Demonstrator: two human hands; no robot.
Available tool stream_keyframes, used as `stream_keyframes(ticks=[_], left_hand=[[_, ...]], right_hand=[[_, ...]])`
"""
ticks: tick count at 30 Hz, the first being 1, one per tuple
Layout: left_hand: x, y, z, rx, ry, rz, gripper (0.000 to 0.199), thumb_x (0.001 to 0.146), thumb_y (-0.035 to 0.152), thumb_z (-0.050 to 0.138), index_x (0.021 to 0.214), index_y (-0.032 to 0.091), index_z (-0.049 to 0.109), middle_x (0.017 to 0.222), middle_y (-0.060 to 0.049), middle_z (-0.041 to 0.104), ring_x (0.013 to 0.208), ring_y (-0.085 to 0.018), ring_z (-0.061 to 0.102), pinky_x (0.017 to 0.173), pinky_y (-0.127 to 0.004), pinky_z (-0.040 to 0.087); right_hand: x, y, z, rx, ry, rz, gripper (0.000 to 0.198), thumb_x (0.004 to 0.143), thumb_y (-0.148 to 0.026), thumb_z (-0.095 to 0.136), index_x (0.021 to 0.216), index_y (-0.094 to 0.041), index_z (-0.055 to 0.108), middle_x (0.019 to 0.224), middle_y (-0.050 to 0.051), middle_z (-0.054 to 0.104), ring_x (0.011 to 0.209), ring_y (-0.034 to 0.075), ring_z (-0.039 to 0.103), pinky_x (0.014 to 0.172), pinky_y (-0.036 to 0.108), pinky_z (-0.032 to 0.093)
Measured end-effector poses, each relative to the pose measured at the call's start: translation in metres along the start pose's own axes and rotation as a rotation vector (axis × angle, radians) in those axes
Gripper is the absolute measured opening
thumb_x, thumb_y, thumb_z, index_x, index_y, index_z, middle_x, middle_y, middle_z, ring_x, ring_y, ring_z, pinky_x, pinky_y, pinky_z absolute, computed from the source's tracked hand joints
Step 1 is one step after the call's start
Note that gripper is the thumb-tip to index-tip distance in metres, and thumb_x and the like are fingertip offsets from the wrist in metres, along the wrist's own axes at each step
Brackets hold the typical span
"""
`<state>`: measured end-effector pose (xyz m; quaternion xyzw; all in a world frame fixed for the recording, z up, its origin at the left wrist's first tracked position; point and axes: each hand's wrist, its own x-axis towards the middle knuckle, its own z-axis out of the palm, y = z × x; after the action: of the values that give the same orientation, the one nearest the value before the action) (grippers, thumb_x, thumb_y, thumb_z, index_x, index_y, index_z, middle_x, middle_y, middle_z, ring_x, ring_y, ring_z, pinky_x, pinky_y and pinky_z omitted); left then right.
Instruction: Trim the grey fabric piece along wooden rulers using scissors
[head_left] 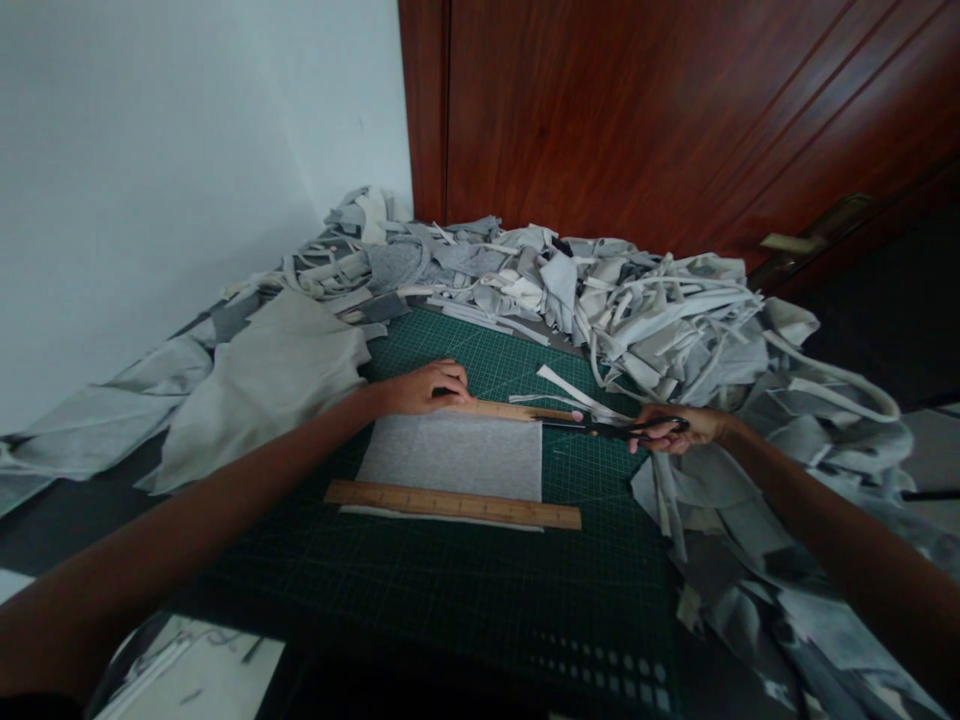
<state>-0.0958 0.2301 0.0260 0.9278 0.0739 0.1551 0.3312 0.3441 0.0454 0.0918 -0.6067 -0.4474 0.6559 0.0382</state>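
Observation:
A light grey piece of fabric (457, 455) lies flat between two wooden rulers on a green cutting mat (480, 590). Along its far edge runs the upper ruler (499, 409), and my left hand (431, 388) presses down on that ruler's left part with curled fingers. My right hand (679, 428) is closed around the handles of black scissors (611, 431). Their blades point left and reach the fabric's far right corner beside the ruler; whether they are cutting cannot be made out. The lower ruler (465, 505) crosses the fabric near its front edge, untouched.
Narrow fabric strips (574, 390) lie just beyond the scissors. A big heap of grey and white scraps (652, 310) curves around the mat's back and right. At left is a larger pale cloth (262, 375). Behind stand a white wall (202, 130) and a brown wooden door (600, 110).

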Motion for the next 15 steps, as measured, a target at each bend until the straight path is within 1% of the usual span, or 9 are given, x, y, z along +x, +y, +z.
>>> stream_keyframes(ticks=[3, 5, 8, 13, 15], left_hand=[[0.001, 0.002, 0.000, 0.017, 0.000, 0.002, 0.033, 0.103, 0.046, 0.055, 0.107, 0.025, 0.080, 0.099, -0.007, 0.067, 0.098, -0.020, 0.058, 0.093, -0.034, 0.040], [0.001, 0.002, 0.000, 0.024, -0.003, -0.005, 0.033, 0.103, 0.046, 0.055, 0.107, 0.025, 0.081, 0.099, -0.006, 0.067, 0.098, -0.020, 0.057, 0.094, -0.035, 0.040], [0.001, 0.002, 0.000, 0.024, -0.003, -0.021, 0.034, 0.103, 0.047, 0.055, 0.107, 0.026, 0.081, 0.098, -0.007, 0.067, 0.099, -0.020, 0.057, 0.095, -0.036, 0.040], [0.000, 0.001, 0.000, 0.021, -0.008, -0.021, 0.034, 0.103, 0.047, 0.055, 0.109, 0.026, 0.080, 0.099, -0.007, 0.068, 0.100, -0.021, 0.057, 0.095, -0.036, 0.040], [0.000, 0.001, 0.000, 0.011, -0.009, -0.021, 0.033, 0.103, 0.047, 0.055, 0.109, 0.026, 0.081, 0.100, -0.007, 0.068, 0.100, -0.021, 0.057, 0.095, -0.037, 0.040]], right_hand=[[-0.002, -0.004, 0.001, 0.019, -0.070, 0.011, 0.050, 0.057, -0.072, 0.083, 0.076, -0.026, 0.075, 0.049, -0.002, 0.032, 0.045, 0.007, 0.012, 0.036, 0.027, 0.006], [-0.002, -0.005, 0.002, 0.015, -0.072, 0.016, 0.048, 0.057, -0.070, 0.084, 0.076, -0.027, 0.076, 0.048, -0.003, 0.030, 0.044, 0.007, 0.011, 0.038, 0.028, 0.005], [-0.002, -0.004, 0.001, 0.007, -0.068, 0.025, 0.049, 0.057, -0.070, 0.084, 0.078, -0.026, 0.077, 0.047, -0.003, 0.030, 0.044, 0.008, 0.012, 0.039, 0.029, 0.006], [0.001, 0.004, -0.009, -0.007, -0.072, 0.028, 0.048, 0.058, -0.069, 0.084, 0.079, -0.026, 0.079, 0.045, -0.003, 0.032, 0.043, 0.007, 0.011, 0.040, 0.030, 0.009], [0.002, 0.007, -0.013, -0.017, -0.066, 0.033, 0.046, 0.061, -0.070, 0.082, 0.079, -0.027, 0.080, 0.045, -0.001, 0.036, 0.042, 0.008, 0.013, 0.039, 0.030, 0.012]])
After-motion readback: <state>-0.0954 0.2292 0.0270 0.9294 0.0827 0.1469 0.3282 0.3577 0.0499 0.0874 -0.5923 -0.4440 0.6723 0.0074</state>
